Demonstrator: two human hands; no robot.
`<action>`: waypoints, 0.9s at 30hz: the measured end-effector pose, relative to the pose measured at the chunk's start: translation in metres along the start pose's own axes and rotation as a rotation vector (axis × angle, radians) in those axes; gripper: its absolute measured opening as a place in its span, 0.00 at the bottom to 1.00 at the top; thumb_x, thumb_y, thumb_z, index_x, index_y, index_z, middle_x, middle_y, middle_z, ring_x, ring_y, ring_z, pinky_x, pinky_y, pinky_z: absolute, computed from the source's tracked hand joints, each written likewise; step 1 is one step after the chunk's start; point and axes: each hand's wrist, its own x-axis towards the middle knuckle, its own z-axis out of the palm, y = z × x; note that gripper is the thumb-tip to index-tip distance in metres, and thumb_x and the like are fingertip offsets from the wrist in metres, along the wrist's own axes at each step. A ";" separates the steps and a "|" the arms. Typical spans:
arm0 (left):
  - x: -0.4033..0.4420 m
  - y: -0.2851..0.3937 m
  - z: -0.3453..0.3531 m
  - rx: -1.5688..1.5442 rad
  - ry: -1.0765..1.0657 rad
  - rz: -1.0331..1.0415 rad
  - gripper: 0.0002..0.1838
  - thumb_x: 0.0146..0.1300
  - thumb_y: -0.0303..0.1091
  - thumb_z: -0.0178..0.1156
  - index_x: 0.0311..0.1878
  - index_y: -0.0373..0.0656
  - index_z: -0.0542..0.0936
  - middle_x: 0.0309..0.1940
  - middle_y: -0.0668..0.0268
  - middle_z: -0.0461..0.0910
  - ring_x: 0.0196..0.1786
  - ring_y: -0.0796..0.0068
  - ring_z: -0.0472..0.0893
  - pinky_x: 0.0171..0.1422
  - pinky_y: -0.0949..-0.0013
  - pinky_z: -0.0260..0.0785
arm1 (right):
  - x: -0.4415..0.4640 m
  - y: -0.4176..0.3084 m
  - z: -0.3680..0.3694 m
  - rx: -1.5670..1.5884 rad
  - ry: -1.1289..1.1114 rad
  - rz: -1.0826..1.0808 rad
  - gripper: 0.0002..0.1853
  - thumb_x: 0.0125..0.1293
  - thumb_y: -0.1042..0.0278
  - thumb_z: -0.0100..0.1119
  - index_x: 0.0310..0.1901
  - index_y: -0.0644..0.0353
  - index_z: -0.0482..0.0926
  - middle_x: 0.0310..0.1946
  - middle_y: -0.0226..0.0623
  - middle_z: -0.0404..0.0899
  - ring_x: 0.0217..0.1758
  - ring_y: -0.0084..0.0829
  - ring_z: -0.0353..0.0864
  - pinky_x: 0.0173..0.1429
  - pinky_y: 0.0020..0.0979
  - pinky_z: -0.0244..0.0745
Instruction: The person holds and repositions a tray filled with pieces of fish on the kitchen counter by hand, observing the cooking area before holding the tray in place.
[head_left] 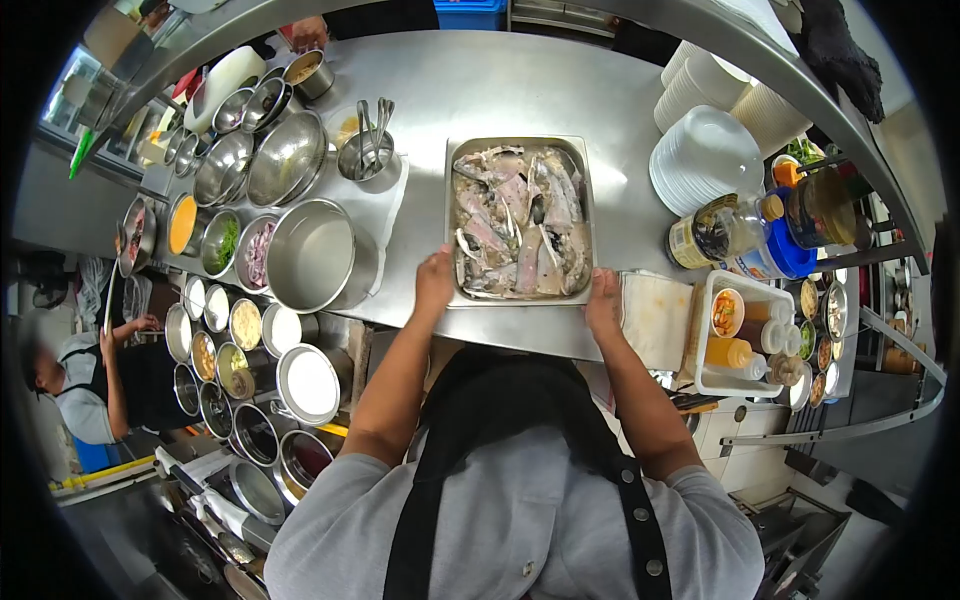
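A rectangular metal tray stands on the steel counter in front of me. Raw fish pieces, pale pink with dark grey skin, fill it. My left hand is closed on the tray's near left corner. At the near right corner, my right hand grips the rim. The fingers of both hands are partly hidden against the tray's sides.
Left of the tray are a large steel pot, a pot of spoons and several ingredient containers. Stacked white bowls, bottles and a white bin stand at right. Another person is at far left.
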 end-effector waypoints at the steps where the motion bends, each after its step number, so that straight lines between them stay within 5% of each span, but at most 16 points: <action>1: 0.010 0.001 -0.008 -0.031 -0.045 -0.066 0.27 0.71 0.49 0.46 0.26 0.34 0.75 0.17 0.64 0.71 0.25 0.75 0.68 0.34 0.67 0.64 | -0.004 0.003 0.001 -0.033 -0.022 -0.018 0.20 0.73 0.50 0.39 0.36 0.62 0.69 0.22 0.37 0.70 0.19 0.28 0.71 0.23 0.29 0.68; 3: 0.018 0.008 -0.011 -0.067 -0.073 -0.141 0.27 0.71 0.48 0.45 0.26 0.34 0.74 0.17 0.65 0.70 0.25 0.75 0.68 0.34 0.66 0.63 | -0.013 -0.006 0.001 -0.058 -0.061 -0.046 0.21 0.73 0.50 0.39 0.35 0.62 0.69 0.19 0.36 0.68 0.17 0.27 0.70 0.23 0.30 0.68; 7: -0.005 0.001 0.001 0.108 -0.009 0.027 0.25 0.70 0.50 0.47 0.28 0.36 0.76 0.21 0.70 0.70 0.28 0.80 0.65 0.36 0.72 0.63 | 0.003 -0.008 0.002 -0.027 0.072 -0.081 0.22 0.73 0.49 0.39 0.34 0.62 0.68 0.19 0.36 0.68 0.17 0.27 0.70 0.22 0.31 0.68; 11: 0.014 0.008 -0.010 -0.047 -0.091 -0.152 0.26 0.71 0.48 0.46 0.27 0.32 0.75 0.17 0.63 0.69 0.24 0.74 0.66 0.34 0.67 0.64 | -0.002 -0.004 -0.006 -0.097 -0.042 -0.065 0.21 0.73 0.49 0.40 0.34 0.62 0.69 0.23 0.38 0.71 0.20 0.28 0.71 0.21 0.30 0.68; 15: -0.003 0.002 0.003 0.095 0.064 0.090 0.27 0.71 0.49 0.47 0.26 0.32 0.75 0.17 0.65 0.71 0.25 0.76 0.67 0.34 0.68 0.65 | 0.006 0.006 0.004 -0.141 0.146 -0.275 0.21 0.73 0.51 0.39 0.34 0.62 0.68 0.25 0.41 0.72 0.25 0.32 0.73 0.25 0.34 0.69; 18: 0.004 -0.001 -0.004 0.025 -0.064 -0.014 0.27 0.71 0.48 0.47 0.26 0.32 0.75 0.17 0.63 0.70 0.25 0.75 0.67 0.35 0.68 0.65 | 0.002 -0.014 -0.010 -0.113 -0.034 -0.016 0.20 0.74 0.54 0.38 0.33 0.64 0.68 0.25 0.45 0.71 0.29 0.40 0.73 0.34 0.39 0.69; 24: 0.011 -0.005 -0.002 0.020 -0.032 -0.031 0.27 0.70 0.50 0.48 0.24 0.33 0.74 0.16 0.66 0.69 0.23 0.77 0.66 0.32 0.68 0.63 | -0.004 0.005 0.008 -0.251 0.185 -0.282 0.17 0.73 0.58 0.39 0.33 0.65 0.68 0.28 0.53 0.71 0.32 0.53 0.71 0.40 0.43 0.67; 27: 0.020 -0.010 -0.003 0.007 -0.068 -0.042 0.27 0.70 0.50 0.48 0.25 0.33 0.76 0.16 0.65 0.70 0.24 0.77 0.67 0.33 0.68 0.64 | 0.008 0.000 -0.011 -0.405 0.054 -0.420 0.17 0.73 0.59 0.40 0.33 0.65 0.68 0.27 0.53 0.71 0.32 0.53 0.71 0.38 0.42 0.66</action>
